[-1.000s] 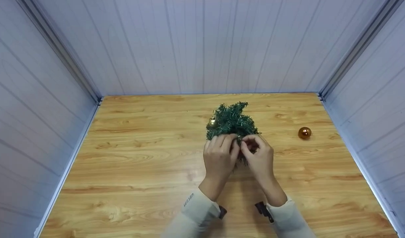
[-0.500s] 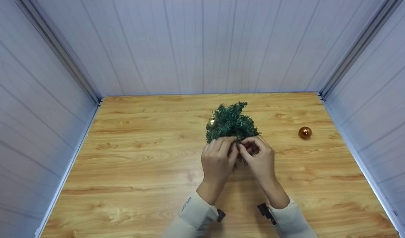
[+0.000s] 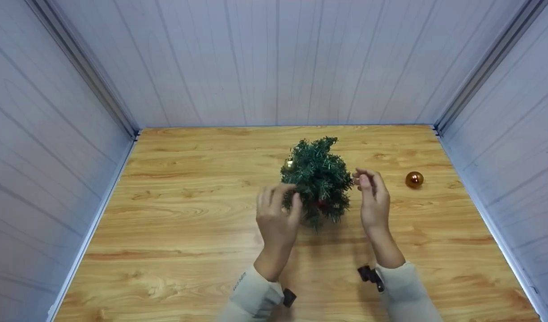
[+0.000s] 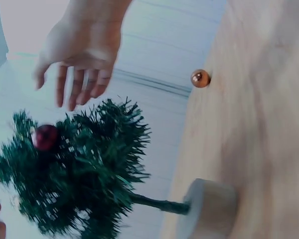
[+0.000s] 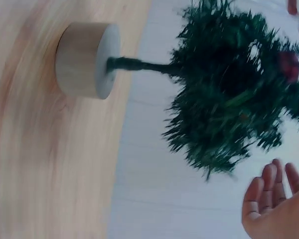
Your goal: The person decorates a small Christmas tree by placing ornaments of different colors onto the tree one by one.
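A small green artificial Christmas tree (image 3: 320, 176) stands mid-table on a round, pale base (image 5: 79, 59). Among its branches, on the side facing me, hangs a red ball ornament (image 4: 45, 137); a gold ornament (image 3: 290, 163) shows on the tree's left side. My left hand (image 3: 277, 219) is at the tree's left front, fingers loosely bent and holding nothing; whether it brushes the branches is unclear. To the tree's right, my right hand (image 3: 374, 203) is raised with relaxed fingers and nothing in its grasp. In the left wrist view, the right hand (image 4: 84, 55) appears apart from the branches.
A shiny copper-coloured ball (image 3: 414, 180) lies on the wood-grain table (image 3: 175, 214), right of the tree. Pale panelled walls (image 3: 274, 62) enclose the table at the back and both sides.
Both hands were together pinching at the front of the tree; they have parted, left hand to the left and right hand to the right. The red ornament has come into sight between them.
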A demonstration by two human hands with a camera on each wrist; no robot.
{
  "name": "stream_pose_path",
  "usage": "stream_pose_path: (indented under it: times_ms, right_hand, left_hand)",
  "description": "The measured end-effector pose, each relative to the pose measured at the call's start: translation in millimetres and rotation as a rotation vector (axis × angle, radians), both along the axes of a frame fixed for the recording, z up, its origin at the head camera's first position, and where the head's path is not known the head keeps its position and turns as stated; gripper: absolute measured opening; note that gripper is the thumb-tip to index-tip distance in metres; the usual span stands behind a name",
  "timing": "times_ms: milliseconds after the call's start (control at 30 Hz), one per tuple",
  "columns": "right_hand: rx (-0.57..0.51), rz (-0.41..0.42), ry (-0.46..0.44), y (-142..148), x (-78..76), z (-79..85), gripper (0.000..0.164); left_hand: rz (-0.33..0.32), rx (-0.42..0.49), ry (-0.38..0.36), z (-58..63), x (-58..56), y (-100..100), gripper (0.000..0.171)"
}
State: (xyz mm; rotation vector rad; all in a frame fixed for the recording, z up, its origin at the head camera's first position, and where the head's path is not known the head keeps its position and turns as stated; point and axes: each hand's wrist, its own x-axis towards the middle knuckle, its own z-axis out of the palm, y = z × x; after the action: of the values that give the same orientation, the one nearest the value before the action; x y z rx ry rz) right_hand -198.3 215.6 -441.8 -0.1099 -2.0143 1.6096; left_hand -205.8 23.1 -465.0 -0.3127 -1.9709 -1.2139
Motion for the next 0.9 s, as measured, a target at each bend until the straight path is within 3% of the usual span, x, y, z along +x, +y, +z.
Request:
stream_pose_path:
  times_ms: [167,233,300,467,900]
  right_hand:
    - [-0.007,0.075,-0.099,12,-15.9,-12.7,0.042]
    - [0.004,0.112,-0.136,14,-21.3,-18.2,0.044]
    - [0.002,0.153,-0.162,15,-25.2,-22.5,0.046]
    - [-0.003,0.214,-0.207,12,-27.8,-27.4,0.047]
    - [0.045,0.163,-0.212,7,-10.0,-30.4,0.042]
  left_hand:
    - [-0.177,0.226,-0.441,-14.8,2.7,-4,0.048]
    - [-0.26,0.284,-0.566,-18.0,4.2,-2,0.058]
    - [-0.328,0.325,-0.635,-20.2,5.2,0,0.064]
    - [-0.391,0.362,-0.669,-21.3,5.1,3,0.069]
    - [-0.401,0.309,-0.672,-25.1,-10.8,-4,0.064]
